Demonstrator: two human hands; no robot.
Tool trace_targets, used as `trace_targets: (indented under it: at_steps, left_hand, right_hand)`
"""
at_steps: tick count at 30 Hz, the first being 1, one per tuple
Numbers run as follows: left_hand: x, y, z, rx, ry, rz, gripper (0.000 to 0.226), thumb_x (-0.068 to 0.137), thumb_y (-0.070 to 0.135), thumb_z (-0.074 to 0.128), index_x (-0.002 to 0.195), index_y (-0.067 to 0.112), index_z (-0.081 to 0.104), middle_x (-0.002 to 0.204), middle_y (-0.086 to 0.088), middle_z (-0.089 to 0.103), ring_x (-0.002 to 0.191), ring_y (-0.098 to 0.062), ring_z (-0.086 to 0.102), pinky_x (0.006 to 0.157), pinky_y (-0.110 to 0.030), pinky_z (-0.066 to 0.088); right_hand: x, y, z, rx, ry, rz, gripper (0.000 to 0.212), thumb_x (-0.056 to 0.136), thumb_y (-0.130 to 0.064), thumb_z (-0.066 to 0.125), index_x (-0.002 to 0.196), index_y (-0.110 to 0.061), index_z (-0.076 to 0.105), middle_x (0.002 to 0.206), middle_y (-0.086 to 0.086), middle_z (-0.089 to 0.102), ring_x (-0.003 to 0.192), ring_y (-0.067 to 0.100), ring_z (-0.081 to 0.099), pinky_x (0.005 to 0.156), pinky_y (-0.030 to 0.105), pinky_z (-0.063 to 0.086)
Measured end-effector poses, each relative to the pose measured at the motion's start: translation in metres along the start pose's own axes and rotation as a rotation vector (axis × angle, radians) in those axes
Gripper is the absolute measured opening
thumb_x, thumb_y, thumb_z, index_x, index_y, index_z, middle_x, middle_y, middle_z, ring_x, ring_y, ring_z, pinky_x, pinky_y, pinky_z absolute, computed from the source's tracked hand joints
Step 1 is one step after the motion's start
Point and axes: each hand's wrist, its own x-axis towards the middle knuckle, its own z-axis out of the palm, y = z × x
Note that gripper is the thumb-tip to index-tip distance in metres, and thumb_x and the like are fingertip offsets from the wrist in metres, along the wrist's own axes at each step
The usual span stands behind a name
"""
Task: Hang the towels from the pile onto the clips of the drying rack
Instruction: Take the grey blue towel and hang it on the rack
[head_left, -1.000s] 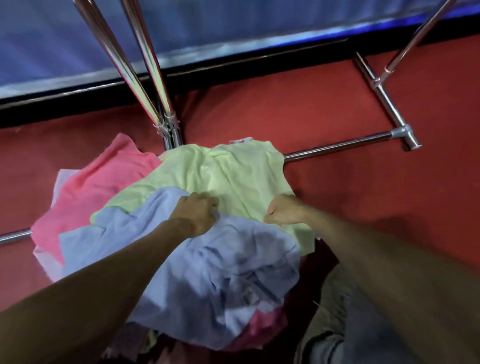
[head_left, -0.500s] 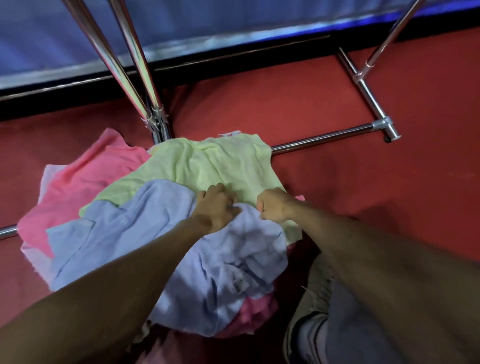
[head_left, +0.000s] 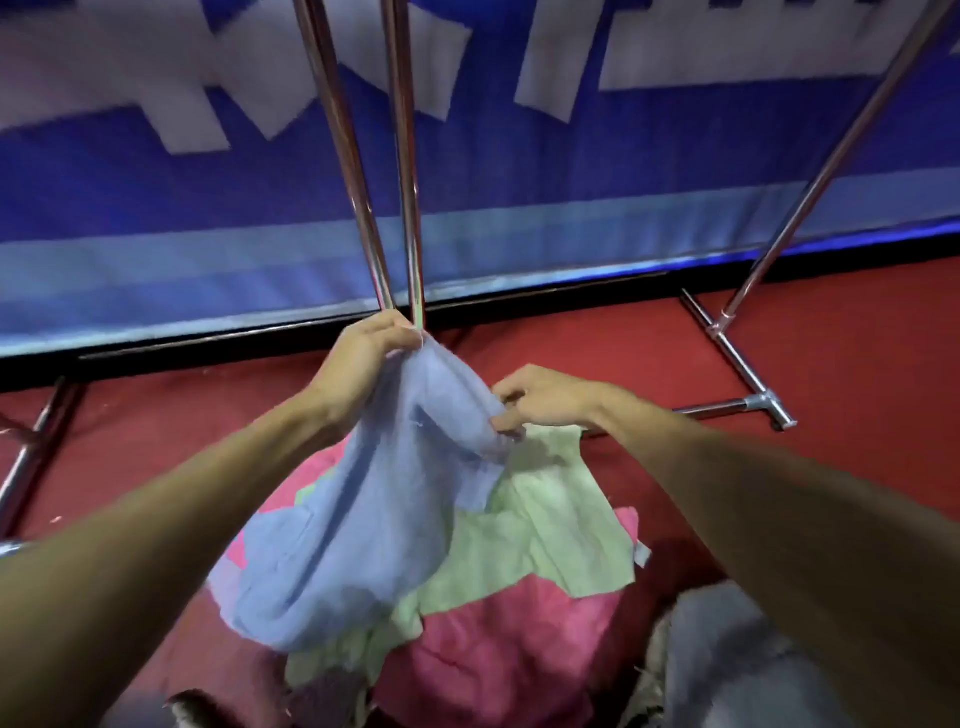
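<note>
Gripping blue towel at its top edge, left hand lifts it above pile; right hand pinches edge lower down; chrome rack poles just behind.

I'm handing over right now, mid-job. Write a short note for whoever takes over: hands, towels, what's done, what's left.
Left hand: grips the top of the blue towel, held up over the pile.
Right hand: pinches the same towel's edge further along.
Pile: a green towel and a pink towel lie on the red floor by the rack poles.
Done: one towel picked up. No clips or hung towels in view.
Left: clip the blue towel up, then the rest of the pile.
</note>
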Motion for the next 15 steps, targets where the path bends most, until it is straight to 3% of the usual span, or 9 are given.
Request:
trace_targets:
  at_steps: [4,7,9,12,15]
  left_hand:
    - [-0.027,0.047,-0.047,-0.029,0.162,0.081,0.014,0.083,0.008,0.055,0.07,0.014,0.052,0.052,0.008,0.047,0.05,-0.005,0.042,0.047,-0.017,0.033]
    - [-0.041,0.059,-0.077,-0.026,0.301,0.064,0.021,0.087,0.012,0.053,0.067,0.018,0.048,0.045,0.012,0.038,0.041,-0.004,0.034,0.039,-0.018,0.027]
    - [-0.047,0.056,-0.093,-0.03,0.386,0.031,0.024,0.086,0.015,0.054,0.064,0.021,0.046,0.048,0.008,0.035,0.045,-0.009,0.031,0.043,-0.023,0.024]
    - [-0.049,0.05,-0.101,0.042,0.428,-0.022,0.021,0.085,0.009,0.054,0.066,0.015,0.054,0.05,0.002,0.046,0.047,-0.011,0.041,0.044,-0.022,0.033]
    - [-0.048,0.052,-0.096,0.148,0.402,0.007,0.018,0.083,-0.001,0.055,0.072,0.014,0.056,0.051,0.003,0.055,0.037,0.0,0.045,0.04,-0.011,0.036]
  right_hand:
    - [-0.007,-0.054,-0.02,-0.187,0.176,-0.101,0.025,0.075,-0.021,0.071,0.059,-0.02,0.053,0.059,-0.006,0.046,0.059,0.01,0.039,0.056,0.028,0.035]
    - [-0.013,-0.088,-0.032,-0.349,0.221,-0.176,0.012,0.077,-0.021,0.071,0.071,-0.02,0.061,0.066,0.001,0.054,0.066,0.015,0.044,0.06,0.03,0.035]
    - [-0.014,-0.105,-0.034,-0.378,0.253,-0.209,0.011,0.079,-0.019,0.07,0.074,-0.023,0.061,0.067,0.001,0.055,0.065,0.015,0.044,0.059,0.028,0.034]
    - [-0.013,-0.118,-0.025,-0.214,0.317,-0.253,0.018,0.082,-0.016,0.069,0.071,-0.024,0.056,0.061,-0.01,0.05,0.058,0.004,0.042,0.055,0.021,0.034]
    - [-0.011,-0.137,-0.015,-0.011,0.332,-0.324,0.028,0.086,-0.01,0.064,0.065,-0.021,0.049,0.062,-0.005,0.045,0.054,0.004,0.037,0.051,0.018,0.031]
